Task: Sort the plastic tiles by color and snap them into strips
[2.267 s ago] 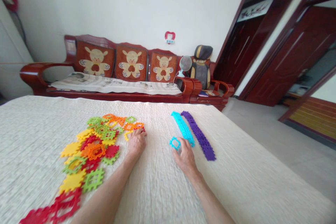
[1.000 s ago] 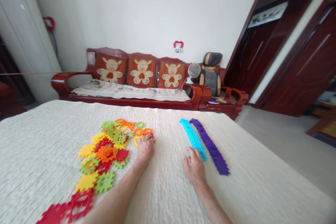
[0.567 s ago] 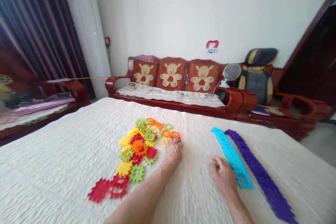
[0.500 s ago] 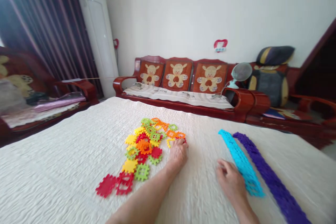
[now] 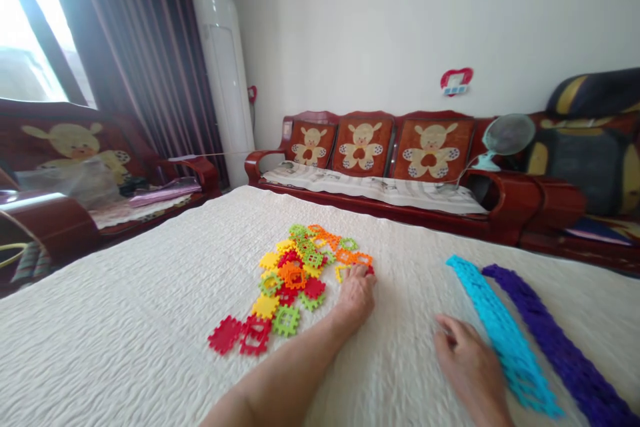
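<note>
A loose pile of flat interlocking plastic tiles [image 5: 295,277] in red, orange, yellow and green lies on a cream quilted cover [image 5: 125,320]. My left hand [image 5: 356,295] rests on the cover at the pile's right edge, fingers down and lightly bent, tips touching a red tile [image 5: 369,270]. To the right lie two long joined strips of tiles side by side, a cyan strip [image 5: 500,327] and a purple strip [image 5: 555,340]. My right hand [image 5: 470,363] lies just left of the cyan strip, fingers loosely spread, with nothing seen in it.
A red wooden sofa [image 5: 380,167] with bear cushions stands beyond the far edge of the cover. A small fan [image 5: 503,137] sits on its right arm. A white standing air conditioner [image 5: 225,80], dark curtains and another wooden chair [image 5: 60,213] are at the left.
The view has swung to the left. The loose cyan tile my right hand held is no longer seen; that hand now rests empty beside the cyan strip. My left hand stays at the pile.
</note>
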### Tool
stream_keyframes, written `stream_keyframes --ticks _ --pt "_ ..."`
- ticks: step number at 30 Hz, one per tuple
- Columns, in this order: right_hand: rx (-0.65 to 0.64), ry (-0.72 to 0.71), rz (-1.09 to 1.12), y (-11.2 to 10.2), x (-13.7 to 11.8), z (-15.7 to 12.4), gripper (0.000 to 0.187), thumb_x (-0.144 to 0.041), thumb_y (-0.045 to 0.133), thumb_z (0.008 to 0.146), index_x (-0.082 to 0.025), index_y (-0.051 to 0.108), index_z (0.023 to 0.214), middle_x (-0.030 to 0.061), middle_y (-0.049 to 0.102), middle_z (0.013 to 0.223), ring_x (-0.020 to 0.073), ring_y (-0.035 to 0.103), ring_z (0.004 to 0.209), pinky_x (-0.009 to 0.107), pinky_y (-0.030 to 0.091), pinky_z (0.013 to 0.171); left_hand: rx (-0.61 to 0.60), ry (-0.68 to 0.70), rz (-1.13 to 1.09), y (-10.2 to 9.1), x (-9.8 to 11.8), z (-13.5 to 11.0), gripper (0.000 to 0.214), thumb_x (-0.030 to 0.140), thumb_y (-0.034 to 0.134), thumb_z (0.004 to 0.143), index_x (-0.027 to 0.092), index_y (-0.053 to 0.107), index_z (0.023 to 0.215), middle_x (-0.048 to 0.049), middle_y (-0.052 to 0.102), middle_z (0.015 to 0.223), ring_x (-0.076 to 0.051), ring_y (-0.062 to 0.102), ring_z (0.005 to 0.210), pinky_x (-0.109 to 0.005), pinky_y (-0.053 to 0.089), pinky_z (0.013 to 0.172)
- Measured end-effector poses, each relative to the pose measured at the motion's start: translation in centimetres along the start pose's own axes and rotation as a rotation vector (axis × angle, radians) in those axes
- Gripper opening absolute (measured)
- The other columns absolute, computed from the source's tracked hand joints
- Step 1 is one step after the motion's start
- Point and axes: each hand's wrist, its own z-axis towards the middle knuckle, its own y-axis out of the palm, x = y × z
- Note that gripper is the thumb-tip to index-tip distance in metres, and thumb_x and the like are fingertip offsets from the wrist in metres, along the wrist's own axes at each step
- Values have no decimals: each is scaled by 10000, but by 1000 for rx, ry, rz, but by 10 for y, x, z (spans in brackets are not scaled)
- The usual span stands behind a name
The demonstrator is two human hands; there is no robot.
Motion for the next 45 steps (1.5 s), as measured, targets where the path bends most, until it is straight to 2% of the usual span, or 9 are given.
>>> stream_keyframes --ticks 7,20,24,35,41,45 --pt "-40 29 -11 1 2 2 351 -353 373 813 -195 651 958 74 701 975 227 666 842 345 481 749 66 -3 -69 3 -4 2 361 130 386 854 160 684 1055 -106 613 1095 -225 515 1045 -348 415 932" --pt "-65 35 -53 3 4 6 388 -378 349 810 -196 660 956 78 702 968 239 672 831 357 481 743 -40 -19 3 -7 1 2 338 133 426 813 185 695 1012 -92 642 1053 -236 526 1038 -376 419 937" --pt "-59 17 -48 4 6 6 380 -372 356 809 -194 659 953 84 702 975 239 673 846 356 484 755 -48 -14 -15 -6 0 3 359 102 420 802 171 689 1030 -84 649 1041 -208 532 1037 -329 425 946" --pt "-80 22 -55 6 10 7 368 -381 363 805 -204 652 946 81 700 995 244 673 855 361 491 764 -6 42 -161 11 -11 10 402 20 445 709 151 691 999 -87 661 1046 -194 556 1040 -292 461 935" --pt "-92 51 -54 8 12 7 365 -391 382 789 -215 655 954 76 701 1005 249 675 854 369 491 764 73 62 -222 12 -13 11 399 33 421 737 152 691 1005 -99 646 1115 -210 541 1084 -334 444 963" --pt "-68 29 -44 9 13 7 362 -384 385 788 -208 660 945 80 706 987 247 676 839 363 492 755 95 53 -218 10 -16 13 380 42 440 729 159 704 976 -98 668 1066 -205 562 1059 -337 435 968"
